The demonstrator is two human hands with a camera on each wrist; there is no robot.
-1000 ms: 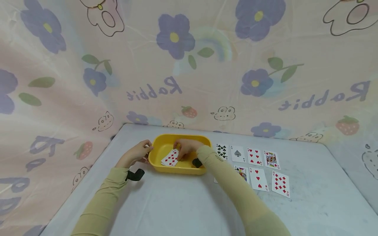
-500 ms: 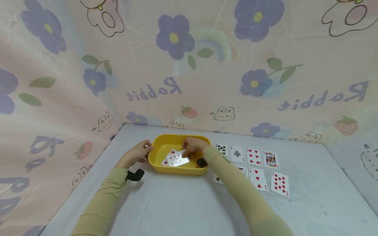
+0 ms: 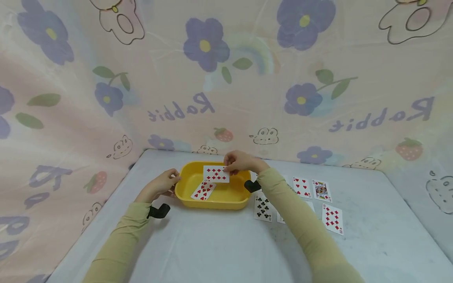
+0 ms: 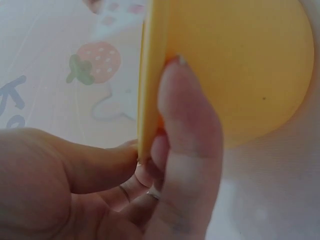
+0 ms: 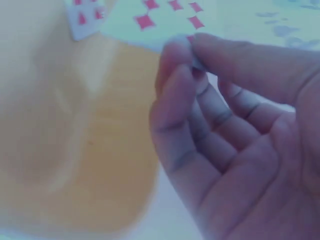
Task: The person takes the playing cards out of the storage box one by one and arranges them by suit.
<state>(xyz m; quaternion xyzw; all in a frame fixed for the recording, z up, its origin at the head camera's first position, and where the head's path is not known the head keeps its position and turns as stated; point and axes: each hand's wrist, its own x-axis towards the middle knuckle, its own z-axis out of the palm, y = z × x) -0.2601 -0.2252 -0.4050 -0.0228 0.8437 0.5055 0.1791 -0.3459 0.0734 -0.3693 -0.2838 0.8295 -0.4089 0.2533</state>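
A yellow plastic basin (image 3: 212, 204) stands on the table, held at its left rim by my left hand (image 3: 163, 183). In the left wrist view, the thumb and fingers of that hand (image 4: 187, 135) pinch the basin wall (image 4: 250, 65) from both sides. Above the basin, my right hand (image 3: 242, 161) pinches the right end of a diamonds playing card (image 3: 216, 174), face up. The right wrist view shows the thumb and forefinger of this hand (image 5: 225, 115) on the card's edge (image 5: 170, 25). Inside the basin lies a hearts card (image 3: 202, 192), partly overlapped by the held card.
Right of the basin, playing cards lie face up in two rows, partly hidden by my right sleeve. Among them are a clubs card (image 3: 263, 206), a hearts card (image 3: 302, 187), a red face card (image 3: 321, 190) and a diamonds card (image 3: 332, 218). A printed cloth (image 3: 159, 78) hangs behind the table.
My right hand has lifted the diamonds card from the pile in the basin and moved up and right, uncovering the hearts card. The left hand keeps its grip on the rim.
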